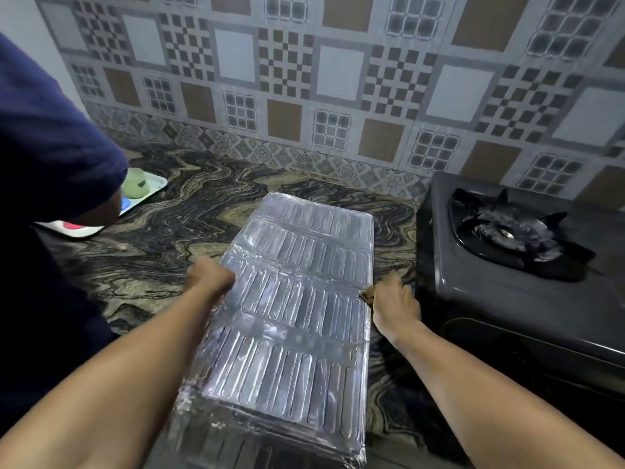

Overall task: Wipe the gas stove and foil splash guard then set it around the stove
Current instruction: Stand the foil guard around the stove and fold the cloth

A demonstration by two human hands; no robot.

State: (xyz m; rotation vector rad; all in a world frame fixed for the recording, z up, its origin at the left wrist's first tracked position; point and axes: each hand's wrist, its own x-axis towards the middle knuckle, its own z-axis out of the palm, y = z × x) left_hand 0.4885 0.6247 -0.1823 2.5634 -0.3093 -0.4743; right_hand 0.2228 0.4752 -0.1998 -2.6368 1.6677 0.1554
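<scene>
Over at the far left a tray [154,187] holding a pale green cup [135,184] sits on the marbled counter [176,231], partly behind a dark blue sleeve [50,147]. The left hand [209,275] grips the left edge of the foil splash guard [297,299], fingers curled round it. The guard lies folded flat on the counter, silvery, embossed in rows of narrow ribs, creased where its panels meet, a bit crumpled at the near corner. The right hand [394,306] rests at its right edge, pinching what looks like a small brownish cloth [368,294]. Just beside it stands the black gas stove [507,282]. I'd say the wiping goes best with light strokes along the ribs, the left hand keeping the thin foil steady so it doesn't buckle or tear.
</scene>
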